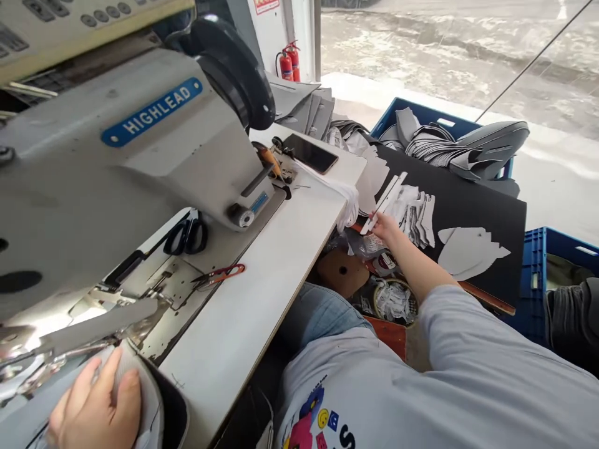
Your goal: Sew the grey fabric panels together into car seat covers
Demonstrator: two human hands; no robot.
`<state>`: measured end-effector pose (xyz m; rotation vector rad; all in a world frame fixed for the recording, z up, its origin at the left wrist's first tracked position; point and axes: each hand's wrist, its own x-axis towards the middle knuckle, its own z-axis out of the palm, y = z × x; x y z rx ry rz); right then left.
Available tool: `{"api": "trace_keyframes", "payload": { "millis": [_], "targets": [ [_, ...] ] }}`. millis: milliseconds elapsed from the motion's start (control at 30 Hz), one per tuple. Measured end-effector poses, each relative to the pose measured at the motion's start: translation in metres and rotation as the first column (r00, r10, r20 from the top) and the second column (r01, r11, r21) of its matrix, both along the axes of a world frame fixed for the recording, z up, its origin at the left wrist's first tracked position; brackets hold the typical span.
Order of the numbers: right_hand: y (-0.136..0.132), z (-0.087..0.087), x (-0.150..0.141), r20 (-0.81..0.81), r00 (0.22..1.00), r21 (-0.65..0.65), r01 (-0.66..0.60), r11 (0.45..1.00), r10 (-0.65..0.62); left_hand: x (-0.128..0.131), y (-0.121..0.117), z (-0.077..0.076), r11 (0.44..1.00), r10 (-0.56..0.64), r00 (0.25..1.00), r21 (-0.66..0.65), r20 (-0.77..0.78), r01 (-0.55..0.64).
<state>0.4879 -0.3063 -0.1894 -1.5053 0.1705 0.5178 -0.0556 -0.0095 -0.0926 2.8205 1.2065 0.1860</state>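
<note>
From where I stand, the left hand (pixel 100 399) lies over a curved grey piece (pixel 148 393) at the sewing machine (pixel 187 146); whether its grip closes or merely presses, I cannot tell. The right hand (pixel 386 227) has a narrow grip on white strips (pixel 391 195), beyond the desk (pixel 262 249). Best to steady the grey piece and handle the strips without bending them.

Over by the white wall (pixel 269 31) are two red fire extinguishers (pixel 286 66), their bases seemingly hidden, and a dark-screened phone (pixel 311 153) lies on the surface (pixel 281 240).
</note>
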Motion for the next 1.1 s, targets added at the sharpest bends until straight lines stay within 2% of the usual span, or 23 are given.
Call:
{"api": "trace_keyframes", "payload": {
  "millis": [133, 233, 300, 433, 500, 567, 600, 633, 667, 700, 733, 767, 800, 833, 867, 900, 933, 967, 1100],
  "targets": [
    [0.015, 0.035, -0.037, -0.034, 0.999, 0.162, -0.025, 0.986, 0.031, 0.009, -0.004, 0.005, 0.992, 0.116, 0.992, -0.046, 0.057, -0.113],
    [0.039, 0.065, -0.089, -0.007, 0.989, 0.291, -0.137, 0.947, 0.146, 0.015, -0.013, 0.006, 0.983, 0.181, 0.982, -0.044, 0.062, -0.179],
    [0.058, 0.083, -0.132, 0.042, 0.96, 0.385, -0.271, 0.882, 0.277, 0.018, -0.02, 0.008, 0.976, 0.217, 0.974, -0.036, 0.06, -0.215],
    [0.098, 0.103, -0.215, 0.14, 0.805, 0.516, -0.556, 0.651, 0.577, 0.022, -0.027, 0.009, 0.966, 0.255, 0.966, -0.045, 0.035, -0.253],
    [0.114, 0.108, -0.246, 0.079, 0.747, 0.548, -0.585, 0.598, 0.66, 0.021, -0.027, 0.009, 0.965, 0.259, 0.965, -0.05, 0.03, -0.257],
    [0.123, 0.111, -0.266, -0.011, 0.7, 0.566, -0.585, 0.581, 0.714, 0.018, -0.028, 0.011, 0.968, 0.248, 0.967, -0.051, 0.055, -0.245],
    [0.124, 0.113, -0.273, -0.051, 0.647, 0.561, -0.612, 0.558, 0.761, 0.018, -0.032, 0.014, 0.971, 0.238, 0.967, -0.054, 0.086, -0.234],
    [0.121, 0.114, -0.278, -0.091, 0.553, 0.549, -0.666, 0.506, 0.828, 0.019, -0.037, 0.019, 0.974, 0.225, 0.966, -0.069, 0.13, -0.218],
    [0.116, 0.115, -0.283, -0.139, 0.416, 0.539, -0.729, 0.421, 0.899, 0.021, -0.044, 0.026, 0.975, 0.212, 0.96, -0.111, 0.182, -0.195],
    [0.109, 0.115, -0.288, -0.197, 0.246, 0.538, -0.782, 0.315, 0.949, 0.024, -0.052, 0.034, 0.967, 0.207, 0.951, -0.197, 0.23, -0.163],
    [0.1, 0.115, -0.294, -0.257, 0.064, 0.548, -0.812, 0.201, 0.964, 0.03, -0.062, 0.042, 0.935, 0.211, 0.942, -0.334, 0.262, -0.117],
    [0.09, 0.113, -0.301, -0.31, -0.099, 0.566, -0.818, 0.1, 0.946, 0.036, -0.071, 0.051, 0.858, 0.224, 0.938, -0.509, 0.264, -0.062],
    [0.081, 0.111, -0.31, -0.35, -0.223, 0.585, -0.81, 0.027, 0.91, 0.043, -0.08, 0.058, 0.727, 0.236, 0.943, -0.686, 0.235, -0.011],
    [0.073, 0.108, -0.32, -0.375, -0.304, 0.598, -0.801, -0.022, 0.876, 0.05, -0.088, 0.063, 0.566, 0.238, 0.953, -0.824, 0.185, 0.019],
    [0.066, 0.105, -0.33, -0.385, -0.353, 0.603, -0.796, -0.058, 0.853, 0.057, -0.094, 0.067, 0.416, 0.227, 0.965, -0.909, 0.132, 0.026],
    [0.062, 0.102, -0.339, -0.384, -0.381, 0.601, -0.794, -0.085, 0.841, 0.062, -0.098, 0.068, 0.31, 0.218, 0.972, -0.951, 0.086, 0.014],
    [0.06, 0.099, -0.346, -0.374, -0.396, 0.6, -0.793, -0.107, 0.838, 0.067, -0.1, 0.067, 0.256, 0.214, 0.975, -0.967, 0.053, -0.004],
    [0.06, 0.097, -0.352, -0.362, -0.405, 0.6, -0.79, -0.122, 0.839, 0.07, -0.101, 0.064, 0.243, 0.219, 0.975, -0.97, 0.035, -0.02],
    [0.065, 0.095, -0.359, -0.347, -0.421, 0.607, -0.782, -0.142, 0.838, 0.07, -0.1, 0.052, 0.297, 0.229, 0.973, -0.954, 0.028, -0.043]
  ]
}}
